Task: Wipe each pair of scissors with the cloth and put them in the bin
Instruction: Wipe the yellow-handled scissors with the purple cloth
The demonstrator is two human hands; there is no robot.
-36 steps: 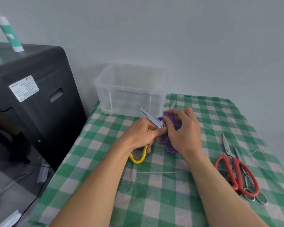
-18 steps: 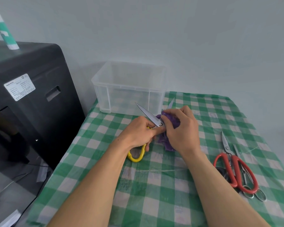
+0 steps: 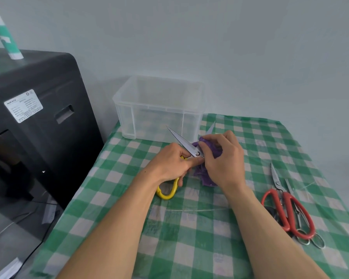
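Observation:
My left hand [image 3: 170, 164] grips the yellow-handled scissors [image 3: 181, 140] by the handles; the blades are spread apart and point toward the bin. My right hand [image 3: 224, 160] holds a purple cloth [image 3: 207, 176] wrapped around the right blade near the pivot, with that blade's tip sticking out above my fingers. The clear plastic bin [image 3: 159, 109] stands just behind, at the back of the table, with nothing visible inside. Red-handled scissors [image 3: 286, 208] lie on the table at the right, over a slim silver pair [image 3: 310, 236].
A green-and-white checked tablecloth [image 3: 189, 228] covers the table. A black machine [image 3: 34, 117] stands close on the left, with a green-and-white tube [image 3: 7, 37] on top. A plain wall lies behind the bin.
The hands, scissors and cloth stay almost in place; my right fingers shift slightly on the cloth around the blade. The view drifts a little.

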